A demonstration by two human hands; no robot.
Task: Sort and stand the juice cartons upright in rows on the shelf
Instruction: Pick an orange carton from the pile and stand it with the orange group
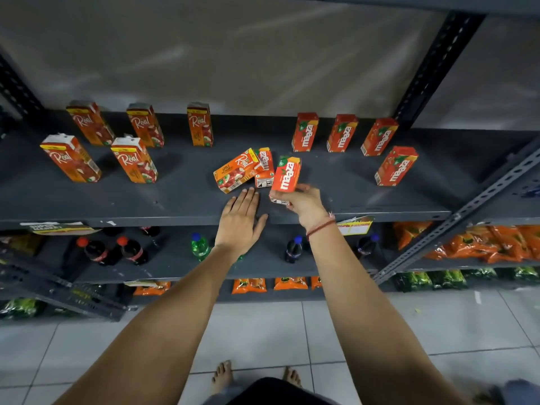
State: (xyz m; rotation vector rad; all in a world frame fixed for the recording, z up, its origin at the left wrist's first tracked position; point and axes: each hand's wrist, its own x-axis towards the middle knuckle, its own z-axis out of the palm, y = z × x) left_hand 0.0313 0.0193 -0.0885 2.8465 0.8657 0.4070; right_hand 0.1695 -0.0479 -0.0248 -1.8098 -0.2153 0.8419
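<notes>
our right hand (301, 200) grips a maaza carton (285, 174) by its base; our left hand (239, 220) rests spread flat on the shelf (175, 200)

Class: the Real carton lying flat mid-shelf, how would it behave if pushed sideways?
The flat Real carton likely slides rather than rolls: boxy sides. Leaning on the Maaza carton beside it, it would probably shove that one along. Looks stiff.

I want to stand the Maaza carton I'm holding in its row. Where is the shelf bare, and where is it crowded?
Bare: the front row left of the front standing Maaza carton, below the three back Maaza cartons. Also bare is the back-row gap between the rightmost Real carton and the Maaza row. Crowded: mid-shelf, where two fallen cartons lie beside the left hand and right hand.
</notes>
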